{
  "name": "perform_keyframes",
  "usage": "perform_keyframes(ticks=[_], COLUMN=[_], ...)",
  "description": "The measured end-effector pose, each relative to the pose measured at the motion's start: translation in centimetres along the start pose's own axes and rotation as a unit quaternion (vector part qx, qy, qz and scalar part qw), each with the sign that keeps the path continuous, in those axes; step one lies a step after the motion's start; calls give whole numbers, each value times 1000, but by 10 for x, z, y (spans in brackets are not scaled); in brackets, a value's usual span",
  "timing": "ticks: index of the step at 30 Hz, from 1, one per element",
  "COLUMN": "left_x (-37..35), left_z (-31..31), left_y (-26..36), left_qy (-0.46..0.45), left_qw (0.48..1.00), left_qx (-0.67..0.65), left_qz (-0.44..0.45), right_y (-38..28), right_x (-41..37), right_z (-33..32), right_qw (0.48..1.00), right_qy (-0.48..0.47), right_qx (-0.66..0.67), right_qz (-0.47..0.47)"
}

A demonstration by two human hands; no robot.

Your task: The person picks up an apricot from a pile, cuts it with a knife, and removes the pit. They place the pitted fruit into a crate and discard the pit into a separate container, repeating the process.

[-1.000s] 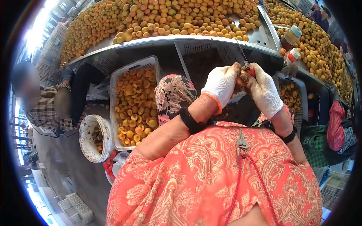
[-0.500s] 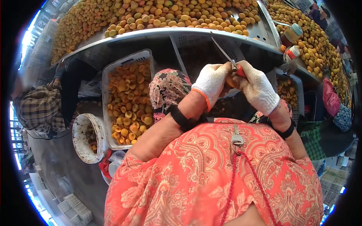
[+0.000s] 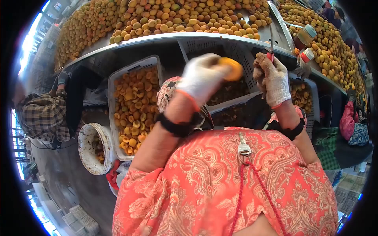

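Note:
My left hand (image 3: 201, 78), in a white glove with an orange cuff and blurred by motion, grips an orange apricot piece (image 3: 231, 69). It is over the gap between my knee and a white crate with dark contents (image 3: 232, 103). My right hand (image 3: 274, 80), in a stained white glove, is closed around the red handle of a knife (image 3: 271, 46), its blade pointing up and away. The two hands are apart. To the left of my left arm stands a white crate (image 3: 112, 103) heaped with pitted apricot halves (image 3: 134, 98).
A metal-edged sorting table (image 3: 165, 38) heaped with whole apricots (image 3: 173, 17) runs across the front. A dirty white bucket (image 3: 87, 153) stands left of the crate. Jars (image 3: 304, 36) sit on the table's right. Another crate (image 3: 314, 96) is at right; a person in checked clothing (image 3: 41, 114) sits left.
My hands have separated. The left has moved left with the apricot piece; the right has drawn slightly right, with the knife now pointing upward instead of to the upper left.

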State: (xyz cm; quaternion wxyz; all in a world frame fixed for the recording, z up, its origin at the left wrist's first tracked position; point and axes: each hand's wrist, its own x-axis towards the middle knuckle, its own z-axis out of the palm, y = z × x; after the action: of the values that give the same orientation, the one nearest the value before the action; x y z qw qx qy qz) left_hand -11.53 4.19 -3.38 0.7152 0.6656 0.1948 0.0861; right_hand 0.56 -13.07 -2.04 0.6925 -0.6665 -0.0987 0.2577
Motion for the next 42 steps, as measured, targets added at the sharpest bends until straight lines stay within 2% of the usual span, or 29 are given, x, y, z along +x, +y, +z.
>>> perform_keyframes(ticks=[1, 3, 8, 9, 10, 11, 12, 13, 15, 17, 18, 19, 20, 21, 22, 23, 25, 29, 31, 33, 34, 37, 38, 40, 42], left_x=[-1, 0, 14, 18, 59, 51, 41, 48, 55, 67, 68, 76, 83, 91, 105, 110, 138, 198, 241, 283, 297, 339, 353, 372, 376], left_z=[-24, -69, -181, -192, -281, -285, -259, -295, -312, -314, -292, -284, -258, -231, -226, -181, -143, -53, -21, 12, 30, 71, 80, 94, 101], left_y=[8, 11, -29, -44, -128, -124, -108, -125, -114, -89, -56, -34, -6, 15, 27, 53, 73, 85, 68, 46, 43, 27, 21, 7, -2], left_qy=[54, 139, 228, 265, 246, 275, 359, 344, 408, 394, 374, 347, 335, 322, 253, 251, 162, 31, -58, -95, -131, -132, -134, -165, -209], left_qw=[998, 989, 967, 958, 950, 877, 828, 840, 891, 893, 910, 929, 935, 940, 961, 954, 970, 956, 929, 900, 860, 775, 775, 733, 726], left_qx=[8, -46, -97, -50, 190, 384, 414, 412, 197, 214, 178, 129, 119, 107, 102, 156, 171, 290, 361, 418, 482, 592, 593, 641, 636], left_qz=[-9, 11, -61, -95, 10, -92, -120, -81, -37, 38, -16, -16, 7, 27, 53, 54, 62, 39, 62, 80, 104, 173, 174, 154, 157], right_y=[2, 9, 30, 32, 36, 39, 46, 48, 39, 46, 50, 53, 54, 63, 77, 86, 78, 54, 56, 51, 53, 50, 48, 51, 54], right_x=[5, 12, 13, 13, 18, 22, 25, 28, 24, 28, 30, 31, 31, 38, 43, 46, 44, 42, 47, 54, 59, 68, 71, 74, 75], right_z=[-4, -15, -18, -18, -24, -27, -31, -36, -46, -53, -53, -52, -51, -56, -58, -59, -61, -73, -81, -89, -92, -101, -104, -109, -113], right_qw=[1000, 999, 996, 996, 994, 993, 994, 996, 997, 999, 998, 996, 985, 946, 943, 938, 948, 965, 969, 972, 972, 979, 979, 980, 980], right_qy=[19, 28, -7, -8, -34, -42, -34, -25, -23, -15, -28, -42, -54, -34, -4, 24, 16, -37, -35, -40, -46, -72, -71, -69, -54], right_qx=[-6, -19, -72, -76, -87, -103, -94, -86, -75, -29, -39, -48, -134, -300, -316, -332, -303, -250, -234, -231, -228, -190, -189, -186, -190], right_qz=[-19, 3, 51, 52, 56, 48, 32, 13, -8, -33, -45, -57, -93, -113, -107, -101, -92, -74, -64, -33, -23, 18, 22, 32, -12])
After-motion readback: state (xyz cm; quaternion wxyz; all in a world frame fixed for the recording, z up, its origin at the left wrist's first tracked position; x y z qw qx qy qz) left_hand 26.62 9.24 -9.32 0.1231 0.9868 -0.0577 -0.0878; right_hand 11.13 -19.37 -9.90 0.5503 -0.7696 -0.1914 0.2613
